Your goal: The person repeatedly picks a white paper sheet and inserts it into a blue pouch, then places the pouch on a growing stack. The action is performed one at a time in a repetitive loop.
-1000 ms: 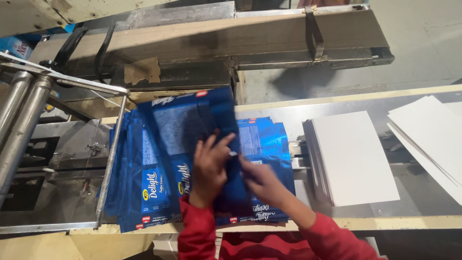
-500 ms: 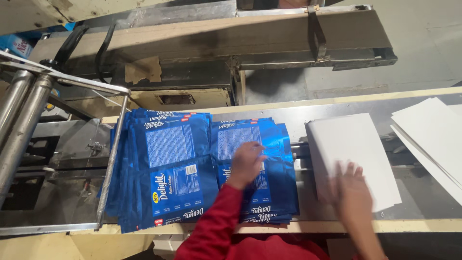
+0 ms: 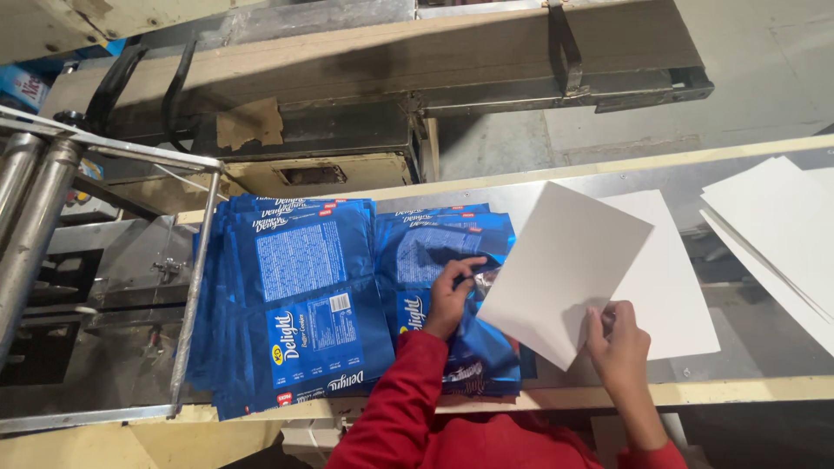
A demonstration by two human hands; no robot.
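We work over the steel counter [image 3: 747, 347], where two stacks of blue wrappers [image 3: 295, 304] lie side by side. Right of them rests a pile of white cards [image 3: 669, 287] — our right hand [image 3: 618, 340] pinches one lifted white card [image 3: 560, 269] by its corner, while our left hand [image 3: 452, 300] grips the nearer stack's top wrapper [image 3: 434, 252].

Steel counter [image 3: 434, 195] stretching across at centre, grey conveyor frame [image 3: 391, 61] running along twelve o'clock, metal rollers [image 3: 26, 217] standing at nine o'clock, loose white sheets [image 3: 782, 226] lying at three o'clock.
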